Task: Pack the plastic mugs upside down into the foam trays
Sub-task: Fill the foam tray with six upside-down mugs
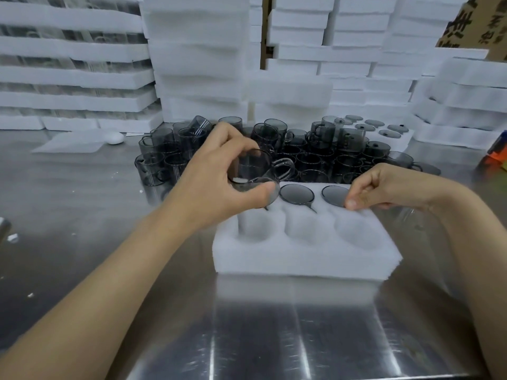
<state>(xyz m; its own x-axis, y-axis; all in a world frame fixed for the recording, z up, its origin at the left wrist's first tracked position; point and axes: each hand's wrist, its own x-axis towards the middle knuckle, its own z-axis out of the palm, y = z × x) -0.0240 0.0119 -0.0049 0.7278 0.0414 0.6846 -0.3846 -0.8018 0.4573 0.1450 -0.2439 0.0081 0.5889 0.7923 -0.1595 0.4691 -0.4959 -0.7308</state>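
A white foam tray (304, 259) with two rows of round holes lies on the metal table in front of me. My left hand (219, 176) grips a smoky grey plastic mug (255, 168) over the tray's back left hole, its handle pointing right. Two mugs sit upside down in the back row: one in the middle (296, 193) and one at the right (335, 195). My right hand (384, 187) has curled fingers resting on the tray's back right edge, touching the right mug. The three front holes (300, 223) hold nothing.
A heap of loose grey mugs (315, 149) stands behind the tray. A packed foam tray (384, 130) lies at the back right. Tall stacks of foam trays (197, 58) line the back. A cardboard box (474, 23) is at the top right, and coloured objects (498, 152) sit at the right edge.
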